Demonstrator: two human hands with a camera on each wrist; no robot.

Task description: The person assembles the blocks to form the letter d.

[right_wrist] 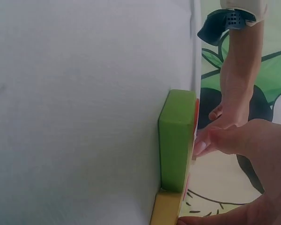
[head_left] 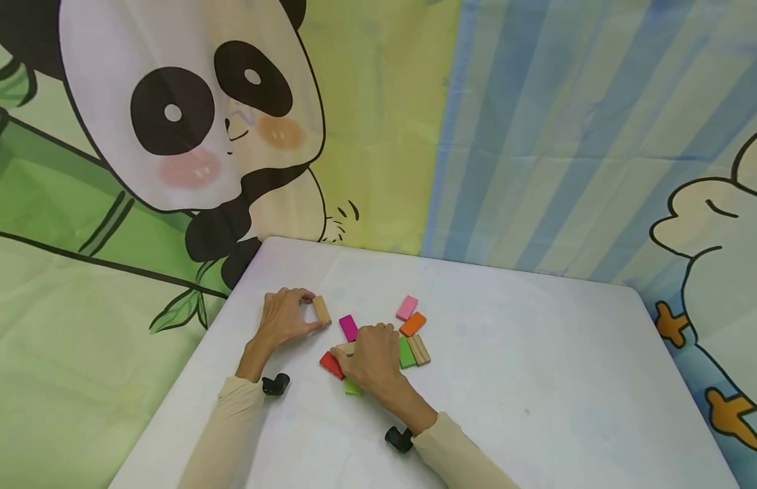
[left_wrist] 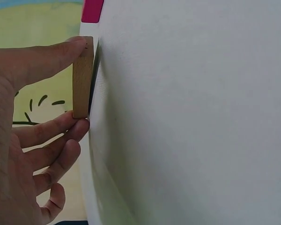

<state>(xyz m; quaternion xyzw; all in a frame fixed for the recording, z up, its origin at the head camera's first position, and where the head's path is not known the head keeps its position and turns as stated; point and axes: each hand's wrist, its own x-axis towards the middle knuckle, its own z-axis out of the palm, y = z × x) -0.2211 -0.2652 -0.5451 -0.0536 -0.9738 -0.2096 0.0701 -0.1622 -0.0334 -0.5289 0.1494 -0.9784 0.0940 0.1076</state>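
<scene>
Near the table's far left, my left hand (head_left: 284, 316) pinches a plain wooden block (head_left: 321, 310) by its ends, thumb at one end and fingertips at the other. The left wrist view shows this same wooden block (left_wrist: 83, 82) edge-on, close to the tabletop. Over the block cluster, my right hand (head_left: 373, 356) holds a second wooden block (head_left: 346, 348), largely covered by the hand. Around it lie a red block (head_left: 332, 365), a lime green block (head_left: 352, 388), a magenta block (head_left: 349, 328) and a green block (head_left: 406, 353). A green block (right_wrist: 175, 145) partly blocks the right wrist view.
Right of the hands lie a pink block (head_left: 407, 308), an orange block (head_left: 413, 324) and ridged wooden pieces (head_left: 419, 350). The white table (head_left: 537, 380) meets a printed panda curtain (head_left: 378, 122) along its far edge.
</scene>
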